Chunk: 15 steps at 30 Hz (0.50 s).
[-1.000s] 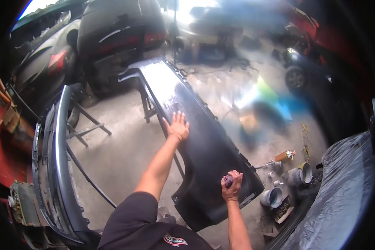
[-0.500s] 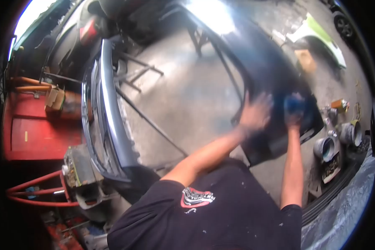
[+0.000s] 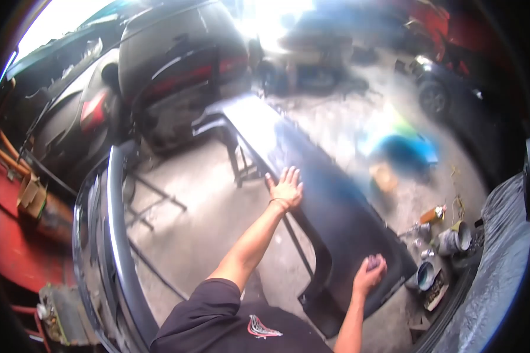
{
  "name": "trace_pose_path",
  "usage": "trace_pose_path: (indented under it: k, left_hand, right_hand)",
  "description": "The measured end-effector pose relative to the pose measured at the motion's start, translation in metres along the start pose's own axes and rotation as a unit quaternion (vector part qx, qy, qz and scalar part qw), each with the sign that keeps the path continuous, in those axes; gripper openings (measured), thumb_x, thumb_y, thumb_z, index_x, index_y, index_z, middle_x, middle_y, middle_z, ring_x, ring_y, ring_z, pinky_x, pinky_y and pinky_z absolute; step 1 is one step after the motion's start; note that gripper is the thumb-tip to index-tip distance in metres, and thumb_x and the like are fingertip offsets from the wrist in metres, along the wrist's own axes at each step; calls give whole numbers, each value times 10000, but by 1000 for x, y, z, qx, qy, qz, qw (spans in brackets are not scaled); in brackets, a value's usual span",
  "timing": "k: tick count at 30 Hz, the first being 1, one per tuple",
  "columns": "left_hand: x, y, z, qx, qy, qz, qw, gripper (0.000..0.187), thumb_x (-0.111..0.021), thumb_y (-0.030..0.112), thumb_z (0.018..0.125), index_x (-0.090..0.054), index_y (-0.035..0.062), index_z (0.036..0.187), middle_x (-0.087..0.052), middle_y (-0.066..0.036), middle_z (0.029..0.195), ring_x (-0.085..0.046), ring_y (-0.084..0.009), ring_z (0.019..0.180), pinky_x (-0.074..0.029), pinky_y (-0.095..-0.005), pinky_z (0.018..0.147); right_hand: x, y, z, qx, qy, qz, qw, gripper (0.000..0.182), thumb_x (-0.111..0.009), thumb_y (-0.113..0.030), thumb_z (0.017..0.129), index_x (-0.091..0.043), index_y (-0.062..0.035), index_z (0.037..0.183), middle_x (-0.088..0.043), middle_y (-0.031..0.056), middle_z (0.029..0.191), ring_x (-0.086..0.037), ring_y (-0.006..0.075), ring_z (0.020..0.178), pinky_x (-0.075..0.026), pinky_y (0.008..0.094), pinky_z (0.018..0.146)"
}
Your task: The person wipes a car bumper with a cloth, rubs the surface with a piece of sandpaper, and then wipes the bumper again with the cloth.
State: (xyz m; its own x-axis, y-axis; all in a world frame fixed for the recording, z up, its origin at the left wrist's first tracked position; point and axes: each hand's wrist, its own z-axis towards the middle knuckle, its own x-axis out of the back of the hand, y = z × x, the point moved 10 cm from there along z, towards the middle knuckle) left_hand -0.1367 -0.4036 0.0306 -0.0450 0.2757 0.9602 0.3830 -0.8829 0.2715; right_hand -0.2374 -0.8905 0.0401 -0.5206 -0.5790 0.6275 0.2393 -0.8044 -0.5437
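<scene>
A dark car fender [image 3: 341, 209] with a wheel-arch cutout lies raised on a stand in front of me, bright glare on its far end. My left hand [image 3: 287, 189] rests on the fender's left edge, palm down with the fingers spread. Over the near right part of the panel is my right hand [image 3: 371, 276], its fingers curled around a small dark purplish thing [image 3: 373, 263] whose kind I cannot tell. Both forearms are bare, and a thin band circles the left wrist.
A dark bumper [image 3: 119, 235] stands on a frame to the left, near a red panel [image 3: 17, 217]. Open cans [image 3: 425, 275] and a small orange box [image 3: 433, 214] sit on the floor at right, beside plastic sheeting [image 3: 500, 247]. Parked cars [image 3: 182, 76] fill the back.
My left hand has moved from the near end of the fender to its edge farther away. The right hand has turned and curled up. The view has tilted upward, showing more cars.
</scene>
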Motion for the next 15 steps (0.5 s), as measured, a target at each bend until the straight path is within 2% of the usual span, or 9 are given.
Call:
trace_pose_path:
  k: [2,4,6,9,13,15]
  left_hand:
    - [35,-54,58,18,-5,16,1000,692,-297,480,1167,-237,195,1795,-163,38,1888,-104,-205,1745,38,-852,1276]
    - [42,-123,107,63,-12,55,996,698,-294,493,1163,-233,206,1796,-147,48,1891,-90,-203,1746,52,-849,1278]
    - [67,-185,157,85,1,63,994,705,-282,501,1160,-218,215,1801,-132,51,1893,-92,-199,1746,63,-848,1278]
    - [90,-264,235,118,-22,52,991,714,-277,507,1162,-175,221,1809,-109,54,1897,-91,-194,1746,67,-841,1282]
    - [104,-326,313,151,-43,60,986,726,-291,518,1164,-144,229,1814,-93,49,1899,-81,-198,1747,64,-832,1287]
    - [114,-328,323,164,-42,69,983,729,-305,519,1162,-159,226,1813,-98,39,1900,-86,-218,1748,57,-832,1286]
  right_hand:
    - [1,-11,-1,-46,10,11,999,441,-784,-127,988,-622,-5,1380,-682,237,1343,-632,455,1269,-500,543,1103]
    - [1,-15,0,-83,-11,-2,996,435,-762,-126,1008,-604,-6,1394,-669,260,1343,-638,464,1253,-508,533,1084]
    - [-2,-19,1,-74,-10,-45,996,418,-744,-133,1022,-601,-16,1397,-677,248,1319,-681,435,1218,-538,516,1067]
    - [-9,-7,-1,-118,-5,-31,993,388,-713,-157,1040,-604,-35,1392,-691,212,1268,-749,379,1124,-602,471,1004]
    - [-10,-6,0,-144,-10,-67,987,400,-687,-194,1063,-580,-47,1420,-688,220,1276,-731,389,1146,-573,490,1024]
    - [-14,-3,-2,-151,-12,-65,986,408,-673,-196,1073,-562,-37,1432,-664,231,1315,-692,411,1198,-537,508,1059]
